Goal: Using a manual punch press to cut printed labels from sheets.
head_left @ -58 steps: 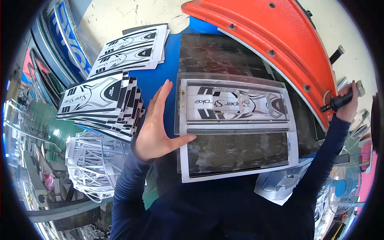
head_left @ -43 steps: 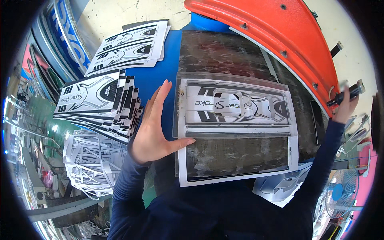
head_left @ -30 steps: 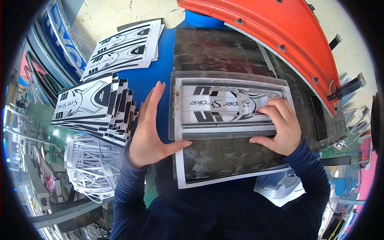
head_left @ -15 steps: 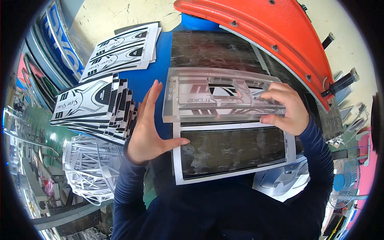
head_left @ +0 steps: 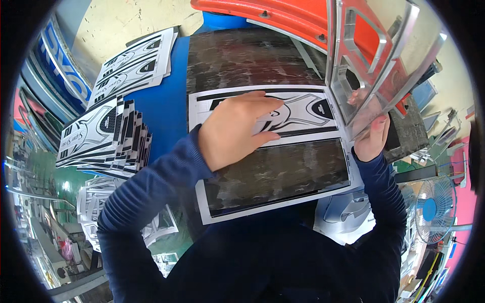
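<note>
My left hand [head_left: 235, 129] reaches over a white printed decal sheet [head_left: 318, 113], its curved fingers resting on it, thumb apart from the index finger. The decal lies in the upper section of a paper frame [head_left: 200, 199]; the lower section shows a dark mottled surface. My right hand [head_left: 371, 139] grips a thick transparent plastic template [head_left: 369, 45] with cut-out openings, raised on edge at the right of the frame, partly over the orange-red curved piece [head_left: 290, 15]. A dark mottled board [head_left: 237, 55] lies behind the frame.
Two stacks of printed sheets, an upper one [head_left: 151, 50] and a fanned lower one [head_left: 91, 141], sit at the left on a blue surface [head_left: 172, 91]. Paper offcuts [head_left: 91, 202] lie lower left. Curved panels [head_left: 63, 60] stand at far left; a fan [head_left: 432, 207] is at lower right.
My right hand left the black-handled tool, took the template and lifted it upright to the right, uncovering the decal. My left hand moved from the frame's left side onto the decal.
</note>
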Demonstrator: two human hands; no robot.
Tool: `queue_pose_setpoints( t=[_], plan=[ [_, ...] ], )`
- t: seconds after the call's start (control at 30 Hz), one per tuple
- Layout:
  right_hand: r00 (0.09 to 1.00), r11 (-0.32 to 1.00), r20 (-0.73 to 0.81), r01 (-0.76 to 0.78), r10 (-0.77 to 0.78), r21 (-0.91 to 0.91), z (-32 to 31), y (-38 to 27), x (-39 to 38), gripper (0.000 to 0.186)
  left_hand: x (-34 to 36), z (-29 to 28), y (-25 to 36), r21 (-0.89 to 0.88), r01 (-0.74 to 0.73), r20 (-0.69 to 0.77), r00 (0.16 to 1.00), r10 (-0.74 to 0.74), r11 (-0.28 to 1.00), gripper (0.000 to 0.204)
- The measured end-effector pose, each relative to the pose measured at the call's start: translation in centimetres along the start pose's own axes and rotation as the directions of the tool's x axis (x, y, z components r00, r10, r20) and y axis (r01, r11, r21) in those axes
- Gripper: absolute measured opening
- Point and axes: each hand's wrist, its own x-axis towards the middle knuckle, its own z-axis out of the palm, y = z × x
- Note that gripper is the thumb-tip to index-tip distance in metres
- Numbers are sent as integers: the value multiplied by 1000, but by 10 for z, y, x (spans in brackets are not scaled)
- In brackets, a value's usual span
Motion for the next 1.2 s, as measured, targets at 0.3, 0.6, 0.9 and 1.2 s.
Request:
queue_pose_setpoints(
  t=[0.3, 0.6, 0.9, 1.2],
  plan=[
    [989, 991, -132, -46, 63, 127, -4, 4, -2, 81, 15, 7, -5, 48, 96, 161, 982, -102, 994, 83],
    [990, 998, -135, -27, 34, 58, -5, 0, -1, 79, 12, 16, 9, 172, 18, 103, 994, -37, 985, 31],
    [993, 996, -114, -25, 35, 83, -6, 0, -2, 79, 19, -2, -13, -117, 330, -308, 885, -350, 937, 9],
    [989, 996, -143, 51, -40, 72, -12, 20, -5, 83, -66, -118, 7, -609, -247, -749, 491, -444, 754, 34]
  ],
)
